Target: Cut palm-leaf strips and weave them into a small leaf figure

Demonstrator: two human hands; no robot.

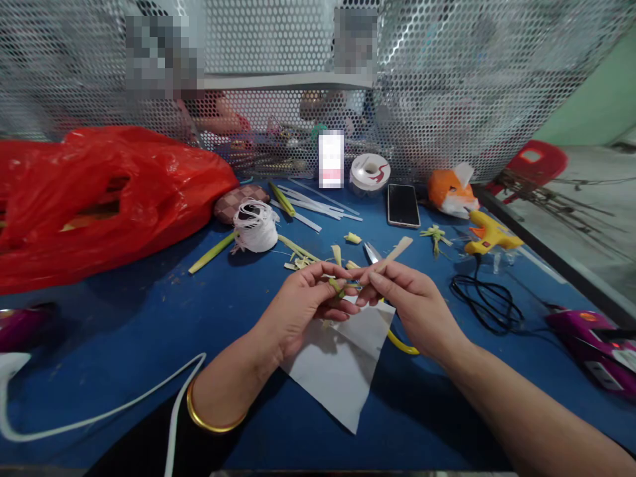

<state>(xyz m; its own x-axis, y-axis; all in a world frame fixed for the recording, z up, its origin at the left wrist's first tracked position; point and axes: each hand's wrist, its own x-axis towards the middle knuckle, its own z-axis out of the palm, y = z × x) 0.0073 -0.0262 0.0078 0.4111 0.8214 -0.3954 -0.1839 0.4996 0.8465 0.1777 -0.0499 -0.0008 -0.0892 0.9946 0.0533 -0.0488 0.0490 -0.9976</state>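
Note:
Between thumb and fingers, my left hand [315,298] pinches a small green plant piece [336,287], perhaps a folded leaf strip. My right hand [405,295] grips a pale, flat leaf strip [396,253] whose wide end points up and to the right. The fingertips of both hands almost meet, and the join between the two pieces is partly hidden. Below them lies a sheet of white paper [342,377]. Scissors with yellow handles [402,343] rest partly under my right hand, their blades [371,252] showing beyond it. Leaf scraps [301,262] are scattered just past my left hand.
A red plastic bag [109,199] fills the left. White twine [256,226], a ribbon spool [370,172], a lit phone [331,159] and a dark phone [403,204] stand or lie behind. At right are a yellow glue gun [491,233], its black cord [484,305] and a purple device [591,348].

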